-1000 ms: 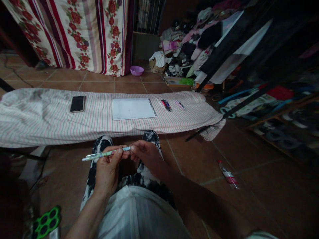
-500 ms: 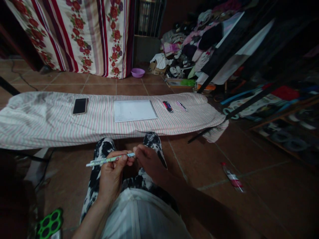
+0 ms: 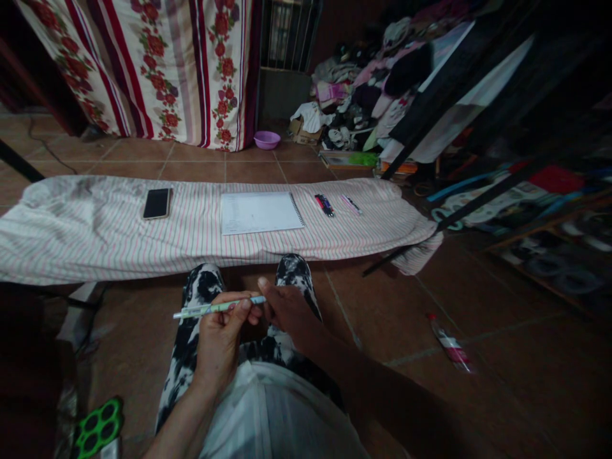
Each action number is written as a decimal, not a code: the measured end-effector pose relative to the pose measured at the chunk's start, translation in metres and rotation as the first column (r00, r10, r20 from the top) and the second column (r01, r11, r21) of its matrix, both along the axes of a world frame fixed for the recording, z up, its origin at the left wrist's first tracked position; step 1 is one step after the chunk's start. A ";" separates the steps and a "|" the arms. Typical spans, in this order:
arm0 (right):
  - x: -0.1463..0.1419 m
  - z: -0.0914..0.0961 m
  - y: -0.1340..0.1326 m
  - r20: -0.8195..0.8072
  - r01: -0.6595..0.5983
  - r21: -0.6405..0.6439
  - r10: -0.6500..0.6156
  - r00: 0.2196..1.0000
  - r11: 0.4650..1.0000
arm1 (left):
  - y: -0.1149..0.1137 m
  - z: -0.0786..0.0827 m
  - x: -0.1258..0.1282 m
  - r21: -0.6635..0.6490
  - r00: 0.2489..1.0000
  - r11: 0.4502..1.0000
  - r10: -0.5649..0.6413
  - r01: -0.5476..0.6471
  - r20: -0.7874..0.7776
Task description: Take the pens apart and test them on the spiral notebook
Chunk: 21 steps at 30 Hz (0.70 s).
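Right now your left hand (image 3: pixel 222 331) pinches the pen (image 3: pixel 217 307) mid-barrel over your knees; right hand (image 3: pixel 282 312) grips its end, prob. working the cap. Next: pull straight, steady grip. Notebook (image 3: pixel 261 212) lies ahead on the striped cloth (image 3: pixel 95 239).

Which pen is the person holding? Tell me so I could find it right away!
Start at the long striped cloth spread over the floor, then come down past the person's black-and-white knees to the two hands. The pen lies sideways between them, pinched by the left hand and touched at its end by the right hand. It is pale green and white, unlike the dark and pink pens lying on the cloth beside the notebook.
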State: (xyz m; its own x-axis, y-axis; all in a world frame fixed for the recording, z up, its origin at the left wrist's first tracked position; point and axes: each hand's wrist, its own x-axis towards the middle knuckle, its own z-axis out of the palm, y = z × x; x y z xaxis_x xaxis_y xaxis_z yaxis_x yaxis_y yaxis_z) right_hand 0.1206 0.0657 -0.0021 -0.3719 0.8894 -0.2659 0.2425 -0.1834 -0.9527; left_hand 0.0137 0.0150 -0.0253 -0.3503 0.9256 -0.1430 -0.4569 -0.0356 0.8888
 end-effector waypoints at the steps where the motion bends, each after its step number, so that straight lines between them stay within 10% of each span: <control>1: 0.000 0.000 0.000 0.010 -0.008 -0.001 0.008 1.000 1.000 | 0.000 -0.001 0.001 -0.012 1.000 1.000 0.006 -0.005 0.014; 13: 0.002 -0.009 0.006 0.010 -0.053 -0.115 0.054 0.998 0.992 | 0.004 -0.002 -0.001 -0.120 0.974 0.992 0.062 -0.036 0.219; 21: 0.014 -0.008 0.004 -0.083 -0.017 0.298 0.044 0.996 0.954 | 0.006 0.000 -0.008 -0.198 0.940 0.977 0.144 -0.084 0.311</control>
State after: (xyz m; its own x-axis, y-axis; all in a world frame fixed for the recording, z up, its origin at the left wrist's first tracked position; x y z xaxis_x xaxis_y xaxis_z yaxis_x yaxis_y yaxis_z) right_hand 0.1349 0.0698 -0.0099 -0.4100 0.9111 0.0434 0.1562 0.1170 -0.9808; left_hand 0.0060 0.0212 -0.0251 -0.3592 0.8306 -0.4255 -0.7214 0.0422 0.6912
